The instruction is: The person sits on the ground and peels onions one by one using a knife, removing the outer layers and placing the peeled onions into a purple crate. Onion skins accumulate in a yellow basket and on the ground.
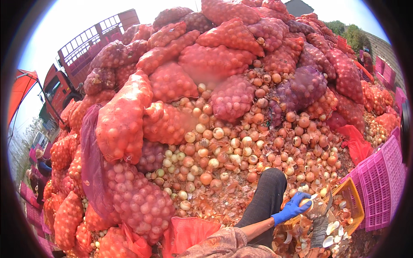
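My left hand [293,208], in a blue work glove, has its fingers closed round an onion [305,205] near the lower right. Just right of it is my right hand [320,222], in a grey glove or sleeve; a blade [329,201], apparently a knife's, points up from it. Its fingers are hard to make out. Beneath and beside both hands stands a yellow plastic crate [357,216] with onion skins around it. White onion pieces [328,241] lie below the right hand.
Loose onions [206,178] and dry skins cover the ground before my knee. Red mesh sacks of onions [216,63] rise in a tall heap. Pink plastic crates [376,183] stand at right. A red truck [58,84] and people [42,163] are at left; another person [367,59] is far right.
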Available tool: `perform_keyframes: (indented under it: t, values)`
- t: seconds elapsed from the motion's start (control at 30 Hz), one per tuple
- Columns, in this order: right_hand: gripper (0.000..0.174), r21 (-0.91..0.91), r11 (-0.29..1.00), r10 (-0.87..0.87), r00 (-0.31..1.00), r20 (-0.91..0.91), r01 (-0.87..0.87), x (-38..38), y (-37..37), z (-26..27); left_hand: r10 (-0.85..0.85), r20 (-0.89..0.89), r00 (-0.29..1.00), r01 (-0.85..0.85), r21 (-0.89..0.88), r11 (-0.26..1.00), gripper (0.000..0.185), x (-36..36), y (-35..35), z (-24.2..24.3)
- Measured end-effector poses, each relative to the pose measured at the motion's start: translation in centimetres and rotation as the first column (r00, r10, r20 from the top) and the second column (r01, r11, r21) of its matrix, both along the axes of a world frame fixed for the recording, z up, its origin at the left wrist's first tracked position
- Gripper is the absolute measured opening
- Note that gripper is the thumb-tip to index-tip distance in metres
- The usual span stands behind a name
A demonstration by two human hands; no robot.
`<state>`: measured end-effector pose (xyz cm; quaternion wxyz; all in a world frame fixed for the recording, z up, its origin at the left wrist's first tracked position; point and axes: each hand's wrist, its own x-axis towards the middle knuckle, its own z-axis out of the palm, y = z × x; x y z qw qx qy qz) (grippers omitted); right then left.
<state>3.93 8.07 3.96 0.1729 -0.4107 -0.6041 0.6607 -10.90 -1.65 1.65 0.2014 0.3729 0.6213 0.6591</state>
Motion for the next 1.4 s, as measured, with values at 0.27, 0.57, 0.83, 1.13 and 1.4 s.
perform_keyframes:
  t: [0.27, 0.57, 0.83, 1.13, 1.4]
  values:
    - [0.010, 0.058, 0.998, 0.018, 1.000, 0.015, -0.019, -4.0, -0.2, 1.2, 0.054, -0.039, 0.998, -0.052, 0.056, 0.997, 0.033, -0.6, -0.8, 0.0]
    - [0.019, 0.047, 0.997, -0.068, 0.996, 0.053, 0.066, -2.2, 0.4, -0.2, 0.005, -0.293, 0.956, 0.007, 0.040, 0.999, 0.036, -0.1, 0.7, 0.2]
    - [0.012, -0.179, 0.913, -0.396, 0.901, -0.178, 0.366, 2.9, -2.6, 6.0, -0.398, 0.683, 0.612, 0.437, 0.127, 0.890, 0.046, 3.1, 2.2, 0.2]
    - [0.014, -0.279, 0.890, -0.442, 0.832, -0.335, 0.361, 9.0, -4.8, 8.8, -0.558, 0.784, 0.271, 0.634, 0.291, 0.717, 0.057, 7.6, 1.9, 1.8]
    - [0.011, -0.386, 0.865, -0.484, 0.732, -0.479, 0.319, 10.1, -7.3, 5.2, -0.471, 0.866, 0.168, 0.538, 0.320, 0.780, 0.038, 10.0, 0.8, -1.3]
